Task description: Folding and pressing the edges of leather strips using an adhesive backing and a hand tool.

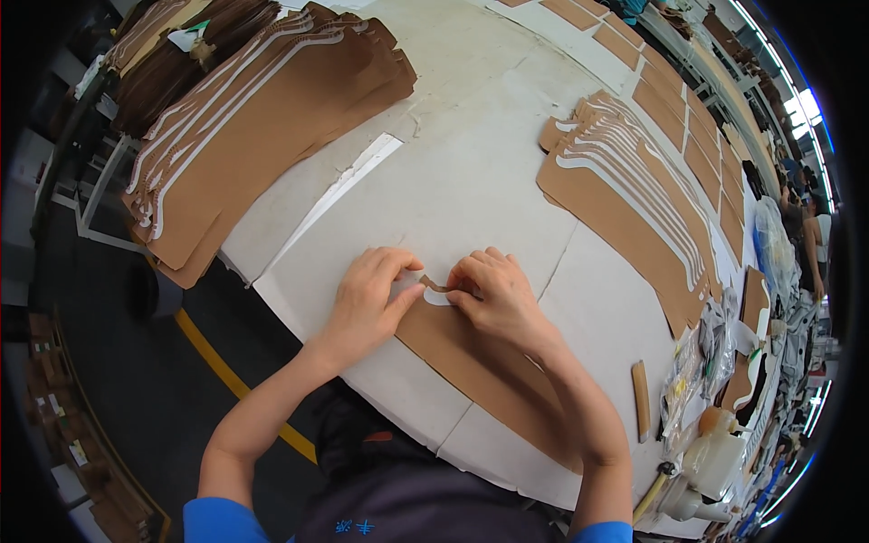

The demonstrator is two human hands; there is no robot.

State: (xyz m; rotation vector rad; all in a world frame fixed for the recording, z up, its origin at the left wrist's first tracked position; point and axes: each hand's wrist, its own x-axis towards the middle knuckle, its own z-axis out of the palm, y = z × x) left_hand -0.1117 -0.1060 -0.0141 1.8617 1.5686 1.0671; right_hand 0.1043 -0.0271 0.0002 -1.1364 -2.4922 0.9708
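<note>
A long brown leather-like panel (480, 366) with a white strip at its far tip lies on the white table in front of me. My left hand (367, 294) is at the left of that tip, its curled fingers and thumb closed at the edge. From the other side, my right hand (501, 294) pinches the same end, where the edge looks folded up. My right forearm hides part of the panel's right side.
A stack of large brown panels (281, 127) lies at the far left, another stack (625, 195) at the right. A white strip (339, 185) lies between. A brown stick (641, 401), a translucent plastic bottle (715, 457) and clear plastic bags (683, 385) are at the right edge.
</note>
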